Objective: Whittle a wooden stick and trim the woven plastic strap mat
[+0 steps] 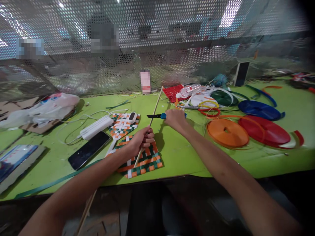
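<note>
Above the table [183,160], left hand [141,141] grips stick [157,101], right hand [176,120] clutches half-hidden knife [157,116].

Stick [157,103]: matt, wood-like. Utility-knife blade [153,116]: dark metal; handle [163,116], plastic. Woven mat [150,161]: smooth plastic strips. Smartphone [90,150]: glossy glass. Orange coil [218,132]: shiny plastic. Perforated screen [73,75]: metal.

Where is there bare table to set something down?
Between the nearer woven mat and orange coil, partly under the right forearm; also between the red coil and the table's front edge. Crowded: around the flat-lying phone and the plastic bottle.
</note>
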The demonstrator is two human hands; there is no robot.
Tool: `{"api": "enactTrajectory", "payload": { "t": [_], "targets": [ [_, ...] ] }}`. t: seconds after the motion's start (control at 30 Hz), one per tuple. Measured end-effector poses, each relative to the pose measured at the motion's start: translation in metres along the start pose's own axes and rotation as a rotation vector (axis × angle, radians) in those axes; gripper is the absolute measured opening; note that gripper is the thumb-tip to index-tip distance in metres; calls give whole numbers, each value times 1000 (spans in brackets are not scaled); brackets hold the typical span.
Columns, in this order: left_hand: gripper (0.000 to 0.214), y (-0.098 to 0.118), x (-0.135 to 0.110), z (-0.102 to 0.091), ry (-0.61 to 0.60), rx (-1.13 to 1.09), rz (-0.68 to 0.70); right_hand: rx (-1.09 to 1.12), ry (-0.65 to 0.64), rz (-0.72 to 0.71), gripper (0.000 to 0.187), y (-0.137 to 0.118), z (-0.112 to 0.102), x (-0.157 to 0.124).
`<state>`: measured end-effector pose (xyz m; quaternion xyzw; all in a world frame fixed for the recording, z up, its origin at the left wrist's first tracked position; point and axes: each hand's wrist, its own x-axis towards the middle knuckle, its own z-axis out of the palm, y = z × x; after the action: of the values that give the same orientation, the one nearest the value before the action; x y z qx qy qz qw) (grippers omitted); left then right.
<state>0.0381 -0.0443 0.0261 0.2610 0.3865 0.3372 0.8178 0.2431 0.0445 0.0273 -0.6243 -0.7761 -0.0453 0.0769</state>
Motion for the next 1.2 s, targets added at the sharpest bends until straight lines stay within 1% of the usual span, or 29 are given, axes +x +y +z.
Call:
{"api": "enactTrajectory", "payload": {
  "t": [0.33,0.53,0.7,0.8,0.93,1.2],
  "targets": [
    [33,3,-2,8,29,38,-8,-16,55,-9,28,11,3,5],
    [34,2,-2,9,11,38,5,-36,47,-25,23,17,4,11],
    [34,1,-2,15,37,45,23,-48,98,-37,23,22,5,11],
    [34,-1,-3,19,65,62,42,-44,107,-45,22,24,6,12],
    [35,-2,-6,24,97,102,35,-49,111,-59,20,26,6,13],
    [34,-7,-2,24,94,160,72,-40,118,-106,20,27,3,15]
  ]
}}
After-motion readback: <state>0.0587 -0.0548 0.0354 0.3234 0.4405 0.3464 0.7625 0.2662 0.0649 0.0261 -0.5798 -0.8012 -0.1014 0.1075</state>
